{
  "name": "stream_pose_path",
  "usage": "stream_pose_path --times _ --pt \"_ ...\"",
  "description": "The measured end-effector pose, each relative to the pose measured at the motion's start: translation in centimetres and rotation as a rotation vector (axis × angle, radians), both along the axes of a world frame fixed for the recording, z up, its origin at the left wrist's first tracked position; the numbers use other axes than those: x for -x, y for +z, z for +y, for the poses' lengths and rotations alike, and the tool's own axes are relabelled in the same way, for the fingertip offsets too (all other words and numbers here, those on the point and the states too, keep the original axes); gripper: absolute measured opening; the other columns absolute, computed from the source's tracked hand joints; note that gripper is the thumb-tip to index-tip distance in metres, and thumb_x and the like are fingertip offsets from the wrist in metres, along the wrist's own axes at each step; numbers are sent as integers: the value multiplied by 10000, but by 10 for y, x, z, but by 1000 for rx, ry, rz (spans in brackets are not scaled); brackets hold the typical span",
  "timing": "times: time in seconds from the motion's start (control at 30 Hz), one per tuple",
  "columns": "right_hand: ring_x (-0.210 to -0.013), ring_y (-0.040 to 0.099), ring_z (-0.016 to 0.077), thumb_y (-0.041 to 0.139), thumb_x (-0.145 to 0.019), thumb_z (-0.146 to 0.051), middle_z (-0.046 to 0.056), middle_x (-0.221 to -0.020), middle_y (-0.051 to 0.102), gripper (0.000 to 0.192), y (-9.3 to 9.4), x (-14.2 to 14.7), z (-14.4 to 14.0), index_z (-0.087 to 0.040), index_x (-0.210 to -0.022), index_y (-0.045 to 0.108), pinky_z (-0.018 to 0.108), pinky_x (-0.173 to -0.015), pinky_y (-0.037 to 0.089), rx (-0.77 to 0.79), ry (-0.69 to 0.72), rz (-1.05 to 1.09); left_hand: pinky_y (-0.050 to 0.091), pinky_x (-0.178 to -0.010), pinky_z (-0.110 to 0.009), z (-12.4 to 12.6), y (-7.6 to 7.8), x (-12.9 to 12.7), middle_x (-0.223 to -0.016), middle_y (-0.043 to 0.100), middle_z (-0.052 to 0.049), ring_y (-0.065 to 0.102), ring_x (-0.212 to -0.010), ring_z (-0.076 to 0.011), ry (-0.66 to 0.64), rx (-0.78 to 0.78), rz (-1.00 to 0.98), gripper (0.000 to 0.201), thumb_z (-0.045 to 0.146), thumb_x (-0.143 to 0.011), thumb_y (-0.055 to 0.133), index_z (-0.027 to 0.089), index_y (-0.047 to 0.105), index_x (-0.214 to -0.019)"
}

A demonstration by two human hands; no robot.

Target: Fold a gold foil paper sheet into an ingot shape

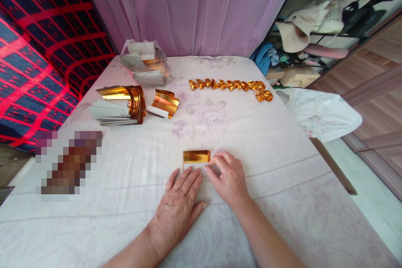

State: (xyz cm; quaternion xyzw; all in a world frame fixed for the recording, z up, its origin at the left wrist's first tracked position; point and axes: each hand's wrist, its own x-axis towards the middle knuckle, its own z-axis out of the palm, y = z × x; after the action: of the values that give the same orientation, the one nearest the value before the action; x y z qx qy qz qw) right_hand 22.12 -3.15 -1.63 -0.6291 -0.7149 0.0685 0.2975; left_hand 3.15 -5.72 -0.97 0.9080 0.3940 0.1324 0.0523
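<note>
A sheet of gold foil paper [196,156] lies on the table with its far part folded, gold side up, and a pale strip nearer me. My left hand [180,194] rests flat on the near part of the sheet, fingers stretched out and thumb apart. At the sheet's right edge, my right hand [229,176] has its fingers bent and pinched at the paper; the fingertips partly hide that edge. Beyond them, a row of folded gold foil pieces [221,85] curves at its right end.
A fanned stack of foil paper [119,106] stands back left, beside a loose curled foil sheet [168,100]. Behind it is a clear plastic bag [144,63] with more sheets. A blurred patch [72,163] covers something at left. Shelves [314,33] stand beyond the table's right side.
</note>
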Motion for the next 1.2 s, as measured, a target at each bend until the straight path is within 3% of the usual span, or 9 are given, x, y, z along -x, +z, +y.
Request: stream_pose_path --times 0.83,1.2 --pt "-922 592 217 685 -776 -270 38 -973 620 128 5 0 -1 -224 -864 604 362 -813 388 38 16 -40 334 -1108 -491 1 3 -2 -1411 551 -109 472 -1323 -281 12 0 16 488 376 -937 505 153 481 -1370" --pt "-1006 599 220 694 -769 -184 34 -1007 631 183 7 -13 2 -243 -929 626 375 -846 427 161 145 33 342 -1095 -501 1 1 -2 -1403 560 -102 491 -1297 -290 25 -11 14 480 411 -940 503 147 512 -1341"
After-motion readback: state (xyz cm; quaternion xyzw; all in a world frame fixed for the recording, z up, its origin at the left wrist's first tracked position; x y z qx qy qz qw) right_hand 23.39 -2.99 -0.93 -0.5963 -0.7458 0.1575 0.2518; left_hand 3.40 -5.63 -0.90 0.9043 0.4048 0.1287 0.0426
